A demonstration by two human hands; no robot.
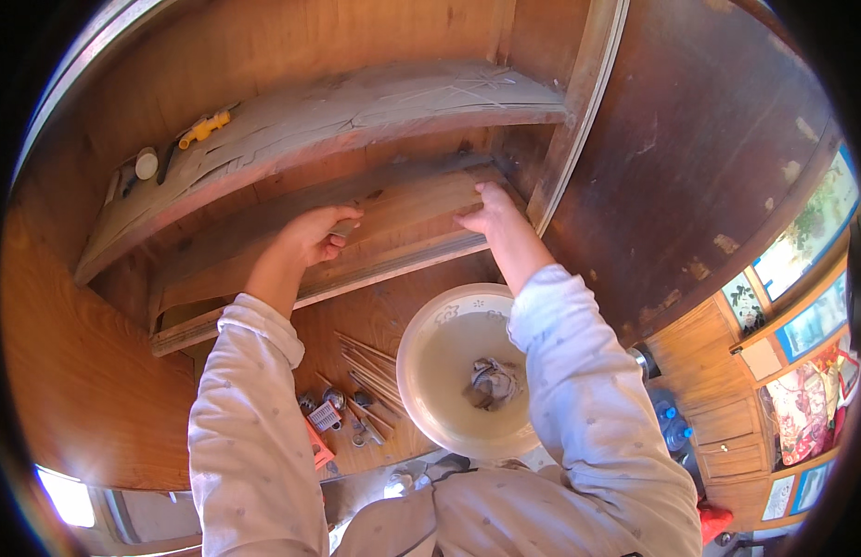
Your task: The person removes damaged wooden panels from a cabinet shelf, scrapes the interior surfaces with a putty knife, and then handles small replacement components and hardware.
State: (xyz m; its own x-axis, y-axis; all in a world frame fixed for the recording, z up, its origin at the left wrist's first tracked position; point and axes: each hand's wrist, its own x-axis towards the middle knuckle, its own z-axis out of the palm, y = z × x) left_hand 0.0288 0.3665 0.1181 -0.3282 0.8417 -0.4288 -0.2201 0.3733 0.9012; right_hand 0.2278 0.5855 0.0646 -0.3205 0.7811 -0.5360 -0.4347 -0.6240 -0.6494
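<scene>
Left hand: here it is, the left hand [317, 234] up at the board's near face, fingers curled toward the thumb; a small greyish patch shows between them, and whether that is something held cannot be told.
Right hand: over at the board's far-right end, the right hand [489, 210] has thumb and forefinger apart against the wood; whether it grips or only rests cannot be told.
Wooden board: the long wooden board [412, 214] runs between and behind both hands, low in the cabinet, tilted by the look of it.
Handling: looks stiff, likely more awkward than heavy; the dusty face could slide under fingers and the raw edges might splinter.
Where to hold: both ends, one hand each, seems best; the left hand sits well in from its end, so a wider hold would balance better.
Above the hands: a dusty upper shelf [310, 116], with a yellow fitting [205, 130] up to the left.
Below the hands: a white basin [414, 418] with a wet-looking cloth [495, 382] stands on the worktop [361, 314], thin sticks [375, 371] beside it.
Right of the hands: a dark, scuffed panel [700, 158].
</scene>
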